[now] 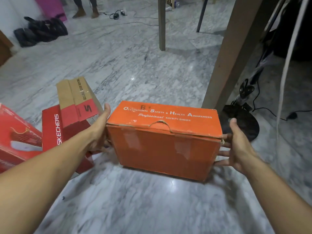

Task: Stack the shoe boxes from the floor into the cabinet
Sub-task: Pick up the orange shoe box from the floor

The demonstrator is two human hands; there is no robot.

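where your two arms reach forward, item one is the orange safety shoe box point(166, 146), lid closed, printed "occupational safety & health awareness" on top, sitting on the grey marble floor point(135, 208) between your hands; whether its base is fully down on the floor or just lifted you cannot tell from this view

item two, your left hand point(99, 130): palm flat against the box's left end, thumb straight up along the top corner, the other fingers hidden behind the edge, so how far they wrap you cannot tell

item three, your right hand point(236, 146): fingers spread and nearly straight, their tips touching the box's right end near the lower corner, thumb raised clear above the lid; nothing is gripped

item four, red skechers box point(55, 130), just left of your left forearm, standing on its side

item five, brown-and-red skechers box point(77, 102), leaning tilted on top of the red one, behind your left hand

item six, red shoe box point(15, 137) at the left edge, partly cut off, a shoe picture on it

item seven, wooden table leg point(233, 53), rising just behind the orange box's right rear corner

item eight, black round fan base point(243, 124) with cables, beyond your right hand

item nine, dark bags point(42, 31) by the far wall, and a person's feet point(86, 12) beyond them
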